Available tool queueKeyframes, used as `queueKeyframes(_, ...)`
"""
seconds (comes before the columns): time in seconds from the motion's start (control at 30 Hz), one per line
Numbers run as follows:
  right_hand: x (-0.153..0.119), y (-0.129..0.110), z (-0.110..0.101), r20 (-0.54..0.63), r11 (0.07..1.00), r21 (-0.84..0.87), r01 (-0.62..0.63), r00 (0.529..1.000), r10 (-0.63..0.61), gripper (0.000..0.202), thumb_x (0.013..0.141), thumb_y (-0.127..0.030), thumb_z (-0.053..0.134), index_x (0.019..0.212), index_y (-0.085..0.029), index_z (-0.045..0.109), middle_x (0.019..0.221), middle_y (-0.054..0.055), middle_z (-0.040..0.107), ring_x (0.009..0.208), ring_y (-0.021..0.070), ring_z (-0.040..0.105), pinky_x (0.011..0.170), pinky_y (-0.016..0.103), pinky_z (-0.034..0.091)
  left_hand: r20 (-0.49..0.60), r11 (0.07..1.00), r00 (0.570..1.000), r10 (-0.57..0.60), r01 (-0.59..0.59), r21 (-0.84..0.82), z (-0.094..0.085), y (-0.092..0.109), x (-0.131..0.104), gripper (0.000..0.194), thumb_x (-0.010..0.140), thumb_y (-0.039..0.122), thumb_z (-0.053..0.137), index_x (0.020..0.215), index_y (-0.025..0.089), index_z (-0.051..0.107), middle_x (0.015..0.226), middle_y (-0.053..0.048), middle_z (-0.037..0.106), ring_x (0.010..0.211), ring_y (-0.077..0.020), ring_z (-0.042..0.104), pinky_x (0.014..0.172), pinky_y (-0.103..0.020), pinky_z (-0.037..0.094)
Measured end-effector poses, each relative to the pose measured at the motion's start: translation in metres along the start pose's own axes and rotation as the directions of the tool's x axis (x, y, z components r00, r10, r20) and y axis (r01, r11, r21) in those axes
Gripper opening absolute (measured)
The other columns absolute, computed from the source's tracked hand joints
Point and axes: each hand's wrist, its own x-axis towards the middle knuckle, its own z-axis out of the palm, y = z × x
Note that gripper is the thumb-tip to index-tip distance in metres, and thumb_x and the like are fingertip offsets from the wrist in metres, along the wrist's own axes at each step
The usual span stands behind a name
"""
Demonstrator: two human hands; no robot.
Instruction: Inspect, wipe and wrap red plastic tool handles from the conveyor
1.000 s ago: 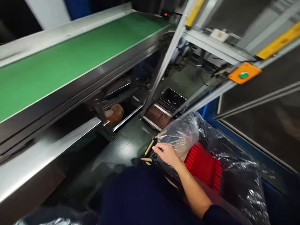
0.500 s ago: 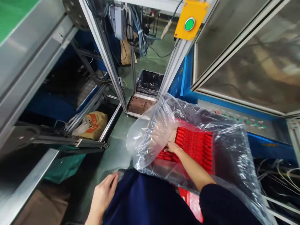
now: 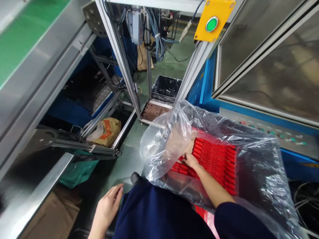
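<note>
My right hand [image 3: 191,160] reaches into a clear plastic bag [image 3: 259,146] that lines a box. Its fingers are curled down at the left end of tightly packed red plastic parts [image 3: 214,156] in rows, and they seem to pinch one of these; the fingertips are partly hidden. Left of the hand, brown cardboard [image 3: 174,142] shows through the folded plastic. My left hand [image 3: 109,202] hangs beside my dark blue clothing, away from the box. It holds nothing, its fingers loosely bent and thumb slightly apart.
A blue machine with a button panel [image 3: 274,132] stands behind the box. An aluminium frame carries a yellow plate with a green button [image 3: 211,24]. On the left are a green conveyor belt [image 3: 32,36] and a paper sack [image 3: 107,131]. A black crate [image 3: 166,87] sits behind.
The view has shifted, so the surroundings appear further right and slightly lower. My right hand stays at the same spot among the red parts. My left hand hangs much as before.
</note>
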Motion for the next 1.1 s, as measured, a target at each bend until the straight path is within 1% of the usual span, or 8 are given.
queueKeyframes(0.17,-0.027,-0.002,-0.018,-0.109,0.920,0.387,-0.059,0.988,0.110,0.028,0.095,-0.037,0.061,0.113,-0.016,0.062,0.112,0.007,0.065,0.097,0.0197,0.064,0.086,0.040,0.055,0.040,0.998,0.998,0.053,-0.051,-0.046,-0.015,-0.013,0.001,0.038,0.088,0.046,0.045,0.092,0.023,0.074,0.090,-0.004,0.076,0.068,-0.0202,0.072,0.071,-0.026,0.061)
queueKeyframes(0.37,-0.096,-0.039,-0.055,-0.416,0.522,0.790,0.323,0.907,0.069,0.049,0.083,-0.064,0.059,0.105,-0.021,0.065,0.100,0.007,0.072,0.092,0.0236,0.069,0.085,0.044,0.055,0.058,0.971,0.994,0.089,-0.074,-0.227,-0.052,-0.025,0.015,0.037,0.084,0.051,0.054,0.092,0.022,0.075,0.089,-0.005,0.076,0.079,-0.0225,0.073,0.075,-0.026,0.061)
queueKeyframes(0.53,-0.145,-0.147,-0.041,-0.514,0.190,0.817,0.545,0.837,-0.189,0.052,0.068,-0.065,0.071,0.108,-0.032,0.065,0.095,0.003,0.075,0.110,0.0282,0.066,0.101,0.053,0.049,0.254,0.774,0.916,0.311,-0.089,-0.626,-0.069,0.029,0.025,0.056,0.091,0.055,0.051,0.131,0.018,0.060,0.105,-0.010,0.072,0.085,-0.0224,0.070,0.070,-0.030,0.060)
queueKeyframes(0.6,-0.162,-0.202,-0.023,-0.508,0.027,0.832,0.554,0.781,-0.362,0.040,0.071,-0.057,0.076,0.103,-0.035,0.066,0.083,0.000,0.075,0.107,0.0271,0.067,0.101,0.053,0.049,0.216,0.647,0.869,0.445,-0.145,-0.749,-0.075,0.048,0.024,0.069,0.087,0.059,0.059,0.143,0.019,0.048,0.125,-0.014,0.065,0.101,-0.0249,0.067,0.077,-0.033,0.060)
queueKeyframes(0.67,-0.179,-0.253,-0.003,-0.472,-0.073,0.855,0.513,0.713,-0.518,0.033,0.073,-0.052,0.078,0.099,-0.034,0.067,0.080,0.000,0.074,0.106,0.0272,0.067,0.093,0.050,0.054,0.105,0.581,0.874,0.475,-0.222,-0.783,-0.081,0.054,0.020,0.080,0.082,0.062,0.066,0.146,0.019,0.043,0.134,-0.014,0.059,0.111,-0.0271,0.064,0.084,-0.034,0.059)
queueKeyframes(0.83,-0.214,-0.331,0.036,-0.323,0.007,0.877,0.481,0.599,-0.732,0.032,0.085,-0.044,0.071,0.112,-0.026,0.067,0.101,0.007,0.075,0.110,0.0250,0.066,0.093,0.041,0.055,-0.202,0.704,0.947,0.250,-0.322,-0.633,-0.107,0.018,-0.007,0.061,0.087,0.056,0.062,0.134,0.018,0.057,0.114,-0.010,0.070,0.092,-0.0233,0.068,0.086,-0.032,0.056)
queueKeyframes(0.97,-0.224,-0.359,0.054,-0.171,0.077,0.904,0.420,0.522,-0.836,0.055,0.086,-0.034,0.072,0.137,-0.028,0.053,0.124,0.009,0.068,0.112,0.0239,0.065,0.096,0.041,0.054,-0.295,0.760,0.940,0.169,-0.315,-0.569,-0.139,-0.025,-0.035,0.047,0.089,0.048,0.063,0.125,0.018,0.064,0.112,-0.009,0.071,0.093,-0.0227,0.068,0.083,-0.029,0.054)
queueKeyframes(1.1,-0.229,-0.386,0.076,-0.126,0.079,0.910,0.406,0.454,-0.882,0.061,0.083,-0.034,0.075,0.139,-0.026,0.051,0.116,0.011,0.070,0.110,0.0257,0.066,0.095,0.044,0.055,-0.349,0.793,0.931,0.101,-0.288,-0.538,-0.163,-0.058,-0.062,0.045,0.088,0.046,0.065,0.124,0.018,0.065,0.107,-0.008,0.072,0.090,-0.0215,0.068,0.084,-0.029,0.054)
